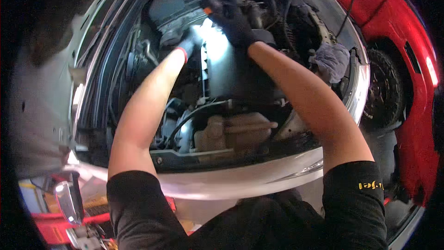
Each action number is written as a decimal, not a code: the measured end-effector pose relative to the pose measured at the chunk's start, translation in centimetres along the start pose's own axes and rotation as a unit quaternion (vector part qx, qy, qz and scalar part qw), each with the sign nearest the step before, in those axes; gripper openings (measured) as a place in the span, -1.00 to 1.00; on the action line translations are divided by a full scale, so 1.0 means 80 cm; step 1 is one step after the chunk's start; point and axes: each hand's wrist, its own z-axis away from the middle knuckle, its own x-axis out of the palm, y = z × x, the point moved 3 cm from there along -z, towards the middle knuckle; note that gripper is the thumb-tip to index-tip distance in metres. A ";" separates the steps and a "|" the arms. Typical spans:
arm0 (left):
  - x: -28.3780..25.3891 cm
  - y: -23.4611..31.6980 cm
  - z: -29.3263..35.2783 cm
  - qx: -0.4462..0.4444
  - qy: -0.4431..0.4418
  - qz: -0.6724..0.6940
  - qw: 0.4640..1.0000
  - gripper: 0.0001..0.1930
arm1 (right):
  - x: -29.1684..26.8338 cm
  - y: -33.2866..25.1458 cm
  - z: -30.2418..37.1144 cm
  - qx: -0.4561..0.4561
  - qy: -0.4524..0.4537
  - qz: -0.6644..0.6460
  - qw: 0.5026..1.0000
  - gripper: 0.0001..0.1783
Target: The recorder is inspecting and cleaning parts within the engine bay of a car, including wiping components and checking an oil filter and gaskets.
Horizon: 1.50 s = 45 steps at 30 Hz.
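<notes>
Well inside engine bay, both hands

A crumpled cloth lies in the engine bay

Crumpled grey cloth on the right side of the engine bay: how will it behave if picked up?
The cloth is probably floppy, given its loose folds. It seems unlikely to roll, being bunched in an irregular lump. It looks light too, seemingly just crumpled fabric.

Downward head view, seemingly near.
</notes>
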 end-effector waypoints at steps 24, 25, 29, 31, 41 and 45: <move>-0.296 0.197 0.304 0.024 0.269 -0.148 0.951 -0.46 | 0.025 -0.111 -0.008 -0.139 -0.375 0.327 0.856 -0.41; -0.296 0.194 0.307 0.030 0.257 -0.145 0.955 -0.48 | 0.016 -0.129 -0.014 -0.139 -0.386 0.323 0.853 -0.41; -0.300 0.156 0.276 0.117 0.297 -0.245 0.915 -0.47 | 0.033 -0.182 0.010 -0.137 -0.425 0.295 0.845 -0.38; -0.307 0.185 0.289 0.129 0.280 -0.186 0.933 -0.41 | 0.024 -0.208 0.022 -0.127 -0.432 0.290 0.844 -0.36; -0.287 0.117 0.227 0.187 0.245 -0.203 0.929 -0.56 | -0.045 -0.387 0.112 -0.162 -0.354 0.363 0.846 -0.17; -0.281 0.116 0.254 0.281 0.248 -0.305 0.876 -0.56 | -0.166 -0.411 0.180 -0.109 -0.151 0.366 0.912 -0.16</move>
